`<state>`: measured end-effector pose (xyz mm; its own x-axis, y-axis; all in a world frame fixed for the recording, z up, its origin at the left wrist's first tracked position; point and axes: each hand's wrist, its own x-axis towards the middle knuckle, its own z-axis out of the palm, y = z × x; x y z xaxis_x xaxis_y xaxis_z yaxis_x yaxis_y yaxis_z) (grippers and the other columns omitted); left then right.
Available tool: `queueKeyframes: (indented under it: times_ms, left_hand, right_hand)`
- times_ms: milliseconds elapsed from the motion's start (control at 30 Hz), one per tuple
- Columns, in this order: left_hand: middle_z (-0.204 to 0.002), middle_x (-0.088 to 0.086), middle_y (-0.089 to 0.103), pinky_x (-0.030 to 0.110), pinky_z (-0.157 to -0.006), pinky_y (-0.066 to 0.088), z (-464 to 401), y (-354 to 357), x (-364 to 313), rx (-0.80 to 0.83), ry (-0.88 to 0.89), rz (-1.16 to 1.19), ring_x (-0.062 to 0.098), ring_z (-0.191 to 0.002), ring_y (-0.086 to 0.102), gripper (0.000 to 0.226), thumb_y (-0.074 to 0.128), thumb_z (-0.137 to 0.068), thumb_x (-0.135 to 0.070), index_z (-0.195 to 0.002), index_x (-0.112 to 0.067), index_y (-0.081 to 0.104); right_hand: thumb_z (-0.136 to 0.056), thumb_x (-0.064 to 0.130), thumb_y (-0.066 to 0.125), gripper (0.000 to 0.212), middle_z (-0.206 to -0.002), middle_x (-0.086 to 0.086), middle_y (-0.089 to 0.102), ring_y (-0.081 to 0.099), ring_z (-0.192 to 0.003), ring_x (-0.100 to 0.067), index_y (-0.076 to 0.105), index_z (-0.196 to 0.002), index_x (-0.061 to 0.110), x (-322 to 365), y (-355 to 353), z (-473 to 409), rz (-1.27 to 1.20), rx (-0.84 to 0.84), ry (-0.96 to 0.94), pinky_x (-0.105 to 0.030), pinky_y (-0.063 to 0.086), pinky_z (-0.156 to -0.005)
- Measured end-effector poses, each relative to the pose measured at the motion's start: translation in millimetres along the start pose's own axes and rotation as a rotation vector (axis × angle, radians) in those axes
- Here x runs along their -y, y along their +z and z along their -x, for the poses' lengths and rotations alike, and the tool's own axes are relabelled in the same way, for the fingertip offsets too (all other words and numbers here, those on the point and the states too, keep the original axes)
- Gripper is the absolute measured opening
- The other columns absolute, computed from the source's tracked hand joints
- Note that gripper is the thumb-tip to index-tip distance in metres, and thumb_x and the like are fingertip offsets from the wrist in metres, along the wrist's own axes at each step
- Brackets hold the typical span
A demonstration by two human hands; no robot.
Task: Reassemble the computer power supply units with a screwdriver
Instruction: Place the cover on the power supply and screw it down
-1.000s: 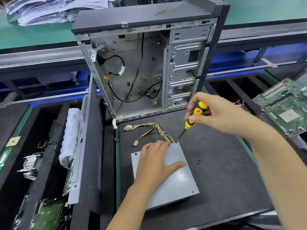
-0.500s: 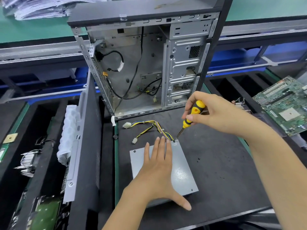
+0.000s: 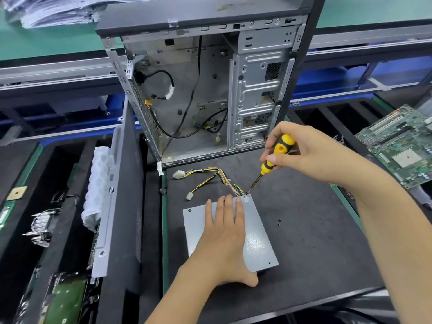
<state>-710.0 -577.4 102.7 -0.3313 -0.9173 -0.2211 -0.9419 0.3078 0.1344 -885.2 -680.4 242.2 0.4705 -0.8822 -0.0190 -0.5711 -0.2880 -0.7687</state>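
Power supply (image 3: 254, 235): grey metal box lying flat on the dark mat (image 3: 315, 230), near the middle, wires (image 3: 210, 176) trailing from its far edge.
Left hand (image 3: 224, 232): fingers straight, pressed flat on the lid.
Right hand (image 3: 311, 155): fingers curled round the screwdriver (image 3: 273, 160), tip at the box's far right corner.
Computer case (image 3: 210, 90): open, standing behind.
Loose screws (image 3: 278, 222): right of the box.

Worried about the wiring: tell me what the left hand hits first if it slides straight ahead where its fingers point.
Likely the cable bundle leaving the power supply: the left hand lies flat with fingertips at that edge, though depth is unclear.
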Motion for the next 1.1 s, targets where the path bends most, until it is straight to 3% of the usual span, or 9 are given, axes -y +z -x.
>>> queueKeyframes:
  times_ms: [167, 533, 1100]
  left_hand:
    - [-0.156, 0.015, -0.016, 0.059, -0.114, -0.015, -0.7, 0.8, -0.3, -0.02, 0.004, 0.005, 0.034, -0.144, -0.022, 0.144, 0.065, -0.05, -0.065, -0.15, -0.001, -0.016]
    - [-0.154, 0.01, -0.004, 0.059, -0.115, -0.01, 0.8, 0.7, -0.1, -0.074, -0.001, 0.008, 0.033, -0.144, -0.008, 0.14, 0.065, -0.048, -0.066, -0.152, -0.005, -0.007]
    - [-0.154, 0.011, -0.004, 0.059, -0.115, -0.011, 2.9, -0.7, 1.5, -0.067, 0.007, 0.032, 0.033, -0.145, -0.01, 0.139, 0.064, -0.05, -0.067, -0.151, -0.006, -0.009]
  right_hand:
    - [-0.086, 0.014, 0.066, 0.013, -0.087, 0.004, 0.073, 0.07, -0.081, -0.012, 0.055, -0.091, 0.018, -1.1, 1.0, 1.5, -0.002, 0.005, 0.001, -0.037, 0.058, -0.08]
    - [-0.085, 0.017, 0.067, 0.013, -0.089, 0.0, 0.072, 0.07, -0.082, -0.016, 0.056, -0.09, 0.02, -1.8, 5.5, 0.3, 0.004, -0.011, 0.005, -0.047, 0.055, -0.082]
    - [-0.085, 0.019, 0.067, 0.013, -0.087, 0.005, 0.073, 0.07, -0.081, -0.012, 0.056, -0.089, 0.022, -5.8, 9.0, -2.6, 0.032, 0.008, 0.016, -0.046, 0.054, -0.084]
